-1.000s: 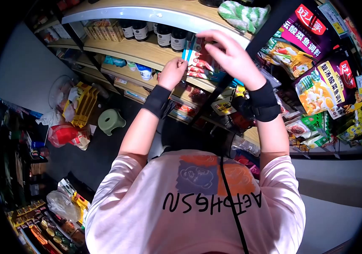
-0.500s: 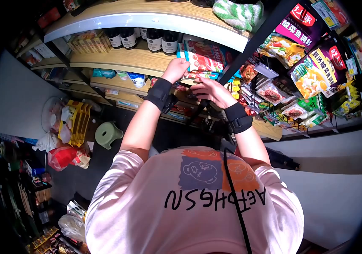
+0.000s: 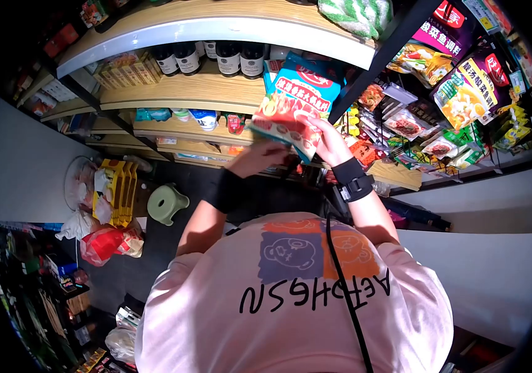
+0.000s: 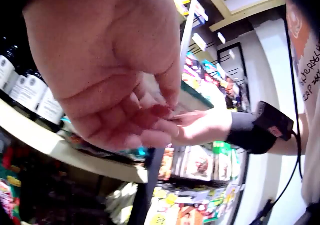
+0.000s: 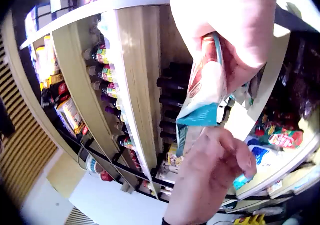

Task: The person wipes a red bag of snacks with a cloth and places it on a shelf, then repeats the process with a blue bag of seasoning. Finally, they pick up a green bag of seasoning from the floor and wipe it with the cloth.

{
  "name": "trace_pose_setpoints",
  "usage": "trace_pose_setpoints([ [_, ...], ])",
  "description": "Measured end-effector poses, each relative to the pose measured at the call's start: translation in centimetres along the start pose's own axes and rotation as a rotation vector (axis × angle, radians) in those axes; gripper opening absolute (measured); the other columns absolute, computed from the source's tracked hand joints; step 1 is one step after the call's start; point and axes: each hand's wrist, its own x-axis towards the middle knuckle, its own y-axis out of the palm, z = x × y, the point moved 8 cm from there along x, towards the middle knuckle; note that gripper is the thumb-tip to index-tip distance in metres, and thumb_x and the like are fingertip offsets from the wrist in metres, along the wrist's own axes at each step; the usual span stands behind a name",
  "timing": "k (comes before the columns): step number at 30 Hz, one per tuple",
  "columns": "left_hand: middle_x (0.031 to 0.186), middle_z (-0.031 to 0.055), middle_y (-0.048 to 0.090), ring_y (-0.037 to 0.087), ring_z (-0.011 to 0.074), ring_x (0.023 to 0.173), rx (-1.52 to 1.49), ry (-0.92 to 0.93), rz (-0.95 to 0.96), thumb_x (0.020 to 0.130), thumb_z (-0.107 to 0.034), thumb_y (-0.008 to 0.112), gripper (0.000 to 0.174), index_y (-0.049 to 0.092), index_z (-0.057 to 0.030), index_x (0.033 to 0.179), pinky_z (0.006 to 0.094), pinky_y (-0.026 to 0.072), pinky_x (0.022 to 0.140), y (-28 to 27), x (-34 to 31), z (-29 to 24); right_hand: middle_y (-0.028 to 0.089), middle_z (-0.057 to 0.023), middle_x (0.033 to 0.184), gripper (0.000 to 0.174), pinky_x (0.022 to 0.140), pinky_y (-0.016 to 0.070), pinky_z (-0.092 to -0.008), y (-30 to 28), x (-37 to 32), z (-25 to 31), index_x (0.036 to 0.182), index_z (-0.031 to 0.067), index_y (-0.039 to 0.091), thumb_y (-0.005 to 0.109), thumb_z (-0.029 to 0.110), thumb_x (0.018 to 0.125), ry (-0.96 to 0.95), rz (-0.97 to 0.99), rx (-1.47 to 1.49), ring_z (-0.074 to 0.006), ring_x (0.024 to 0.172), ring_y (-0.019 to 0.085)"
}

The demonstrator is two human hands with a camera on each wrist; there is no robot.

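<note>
My right hand (image 3: 333, 143) grips the lower right edge of a red, white and teal packet (image 3: 294, 105), held tilted in front of the shelf. Seen from the right wrist, the packet (image 5: 202, 92) is nearly edge-on, pinched between thumb and fingers of the right hand (image 5: 230, 29). My left hand (image 3: 258, 158) is at the packet's lower left; from the right wrist, the left hand (image 5: 210, 172) has loosely bent fingers by its teal end. The left wrist view shows the left hand (image 4: 110, 64) close to the right hand (image 4: 200, 127); any contact with the packet is unclear.
Dark bottles (image 3: 229, 59) and small boxes (image 3: 128, 69) line the wooden shelf (image 3: 185, 93). Hanging food packets (image 3: 465, 93) crowd the right side beyond a black post. A green stool (image 3: 166, 204) and bags (image 3: 107, 242) are on the floor at left.
The packet has come up off the shelf and tilted towards me. My right hand moved up from below onto its right side; my left hand moved down from the packet's left edge.
</note>
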Motion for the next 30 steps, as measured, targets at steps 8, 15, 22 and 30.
trace_pose_setpoints([
  [8, 0.123, 0.0099, 0.055, 0.057, 0.0173, 0.109, -0.708, -0.021, -0.151, 0.1, -0.032, 0.042, 0.04, 0.04, -0.0057, 0.13, 0.0312, 0.0476, 0.089, -6.1, -2.6, -4.4, 0.066, -0.0072, 0.103, 0.03, 0.076, 0.05, -0.0222, 4.0, -2.7, -0.8, 0.118, -0.0027, 0.055, 0.054, 0.013, 0.092, 0.072, 0.267, -0.44, -0.0092, 0.085, 0.064],
  [15, 0.119, 0.0113, 0.057, 0.059, 0.0191, 0.106, -0.9, 0.039, -0.331, 0.096, -0.028, 0.051, 0.041, 0.044, 0.0005, 0.125, 0.0337, 0.0493, 0.09, -4.7, -5.4, -5.3, 0.054, -0.0138, 0.123, 0.047, 0.096, 0.0404, -0.0317, 14.6, -4.0, 5.1, 0.133, 0.0028, 0.041, 0.057, 0.014, 0.09, -0.356, 0.286, -1.19, -0.0219, 0.116, 0.05],
  [22, 0.128, 0.0124, 0.052, 0.054, 0.0234, 0.114, -1.178, 0.084, -0.326, 0.101, -0.038, 0.033, 0.047, 0.038, -0.0046, 0.133, 0.038, 0.0453, 0.096, -4.7, -6.8, -7.4, 0.061, -0.0204, 0.101, 0.034, 0.084, 0.0465, -0.0421, 24.5, -4.0, 20.6, 0.112, 0.0005, 0.056, 0.061, 0.02, 0.084, -1.436, -0.374, -2.067, -0.0364, 0.095, 0.059],
  [30, 0.135, 0.0136, 0.048, 0.049, 0.0278, 0.121, -1.501, 0.122, -0.314, 0.1, -0.035, 0.031, 0.049, 0.037, -0.0038, 0.137, 0.0436, 0.0375, 0.104, -6.3, -9.0, -6.6, 0.065, -0.0202, 0.078, 0.036, 0.075, 0.0503, -0.0428, 18.2, 4.4, 24.7, 0.085, 0.0013, 0.064, 0.059, 0.037, 0.078, -0.706, -0.573, -2.303, -0.0345, 0.081, 0.065],
])
